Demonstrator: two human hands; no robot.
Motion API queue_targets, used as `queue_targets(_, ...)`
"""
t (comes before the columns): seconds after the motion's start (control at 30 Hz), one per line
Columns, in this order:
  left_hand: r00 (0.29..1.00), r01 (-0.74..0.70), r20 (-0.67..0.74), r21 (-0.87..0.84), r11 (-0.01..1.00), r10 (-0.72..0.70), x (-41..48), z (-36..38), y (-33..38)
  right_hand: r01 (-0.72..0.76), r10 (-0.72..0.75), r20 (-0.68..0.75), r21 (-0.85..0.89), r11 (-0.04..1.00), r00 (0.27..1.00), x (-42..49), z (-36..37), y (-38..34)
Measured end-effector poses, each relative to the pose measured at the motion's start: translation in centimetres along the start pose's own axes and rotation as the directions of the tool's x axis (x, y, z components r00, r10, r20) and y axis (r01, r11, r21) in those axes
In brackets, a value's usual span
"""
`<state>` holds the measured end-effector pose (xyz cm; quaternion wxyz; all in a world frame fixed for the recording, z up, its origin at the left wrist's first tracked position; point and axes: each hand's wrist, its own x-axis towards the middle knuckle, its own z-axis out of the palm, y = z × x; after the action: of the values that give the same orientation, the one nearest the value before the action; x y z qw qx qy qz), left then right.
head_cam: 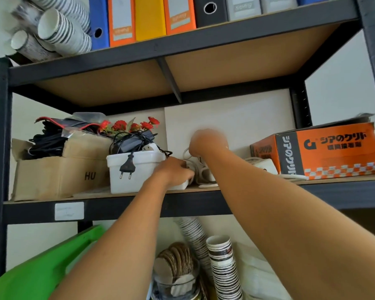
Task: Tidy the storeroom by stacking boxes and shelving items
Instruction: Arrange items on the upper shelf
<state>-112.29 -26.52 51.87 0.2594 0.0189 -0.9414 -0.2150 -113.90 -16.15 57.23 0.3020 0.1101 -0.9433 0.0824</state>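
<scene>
Reaching onto the shelf [139,205], the left hand [174,172] and right hand [208,142] both grip a white cable [200,172].

A dark metal shelving unit [2,148] carries fibreboard shelves. On the middle shelf [139,204], from left to right, stand an open cardboard box [52,176], a white tub [143,169] touching it, a white cable coil [200,172] just beside the tub, a white power strip [262,165] and an orange box [333,152] at the right end. A blank label [69,211] is stuck on this shelf's front beam. On the upper shelf [225,35], stacks of paper cups [63,29] lie on their sides at the left, with upright binders [147,16] beside them.
</scene>
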Motion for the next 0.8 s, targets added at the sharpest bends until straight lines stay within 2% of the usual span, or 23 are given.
queue_targets(0.13, 0.997, -0.003, -0.074, -0.030, 1.000, 0.001, -0.6, 0.6, -0.4, 0.062, -0.059, -0.027, 0.173, 0.983, 0.998, 0.5, 0.0, -0.2)
queue_targets(0.23, 0.989, 0.000, -0.149, -0.052, 0.999, -0.007, -1.1, 0.9, -0.7, 0.130, -0.138, 0.006, 0.297, 0.946, 0.990, -0.3, 0.1, 1.5)
queue_targets(0.33, 0.972, -0.031, -0.236, -0.113, 0.993, 0.004, -1.9, 1.2, -0.8, 0.220, -0.251, 0.019, 0.424, 0.878, 0.968, -2.7, 0.8, 4.2)
queue_targets(0.43, 0.948, -0.082, -0.316, -0.171, 0.982, 0.024, -2.9, 1.4, -0.7, 0.273, -0.290, -0.054, 0.533, 0.801, 0.956, -4.2, 1.9, 6.3)
queue_targets(0.57, 0.956, -0.104, -0.287, -0.170, 0.980, 0.051, -3.4, 1.4, -1.2, 0.329, -0.258, -0.207, 0.520, 0.788, 0.944, -4.1, 2.8, 4.9)
queue_targets(0.7, 0.966, -0.119, -0.252, -0.233, 0.965, 0.059, -2.8, 1.3, -1.8, 0.339, -0.236, -0.278, 0.421, 0.841, 0.931, -3.9, 4.0, 1.6)
queue_targets(0.8, 0.950, -0.157, -0.303, -0.245, 0.957, 0.078, -2.7, 1.5, -1.9, 0.348, -0.253, -0.273, 0.401, 0.847, 0.928, -4.0, 4.2, 1.6)
